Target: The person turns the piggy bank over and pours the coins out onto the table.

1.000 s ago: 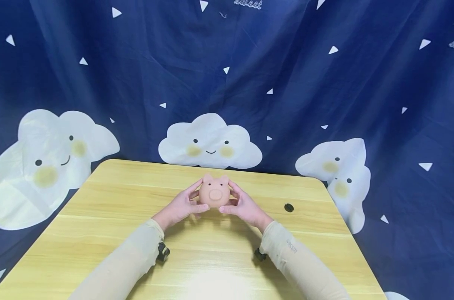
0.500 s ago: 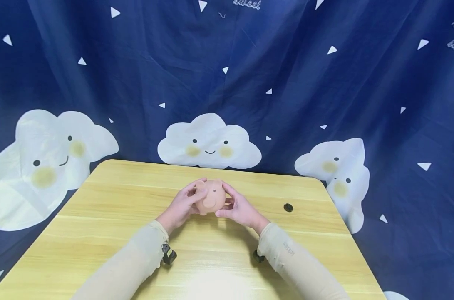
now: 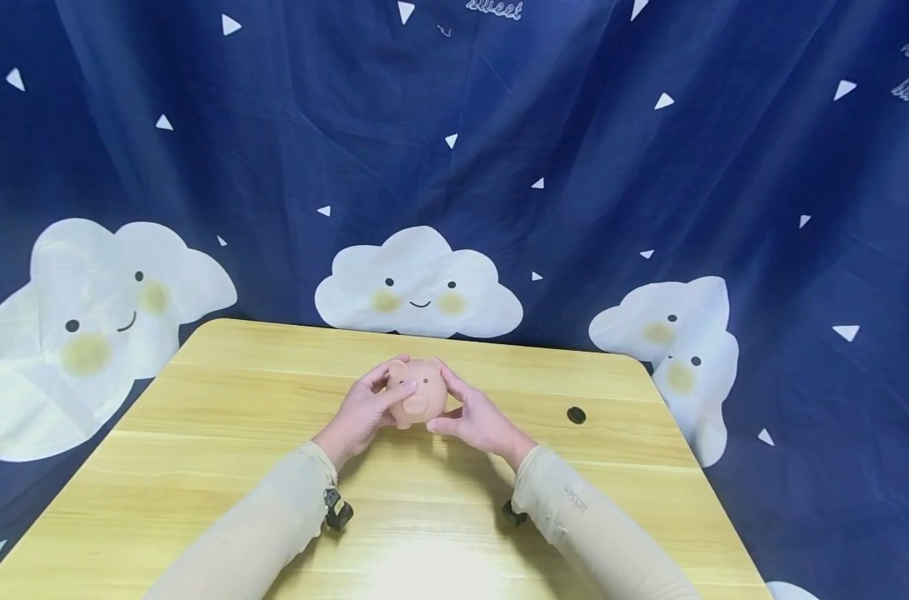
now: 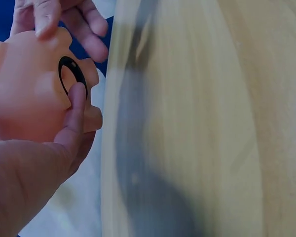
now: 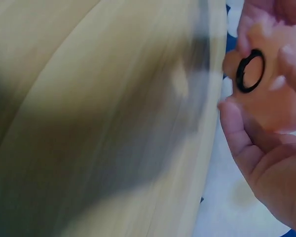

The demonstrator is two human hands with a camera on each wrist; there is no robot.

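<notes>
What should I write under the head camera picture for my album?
Two hands, left hand and right hand, hold a pink piggy toy over a wooden table.

A staged recording corner: cloud-print backdrop (image 3: 454, 167) behind a wooden table (image 3: 199, 433).

A small pig figure (image 3: 421, 392) looks like soft matt rubber or vinyl, smooth and peach-pink, with no shine on its rounded body. Set into its underside is a ring (image 4: 72, 74) of black, slightly glossy plastic. Beneath the pig, the surface (image 3: 222, 400) shows pale yellow wood grain in long streaks, smooth and lightly glossy, with a bright patch of reflected light nearer the person than the pig. A small black disc (image 3: 576, 414), matt, lies on it to the pig's right. Behind the pig hangs a dark blue cloth backdrop (image 3: 649, 183), matt and creased, printed with white clouds. The sleeves (image 3: 259, 525) are beige, matt knitted fabric.
</notes>
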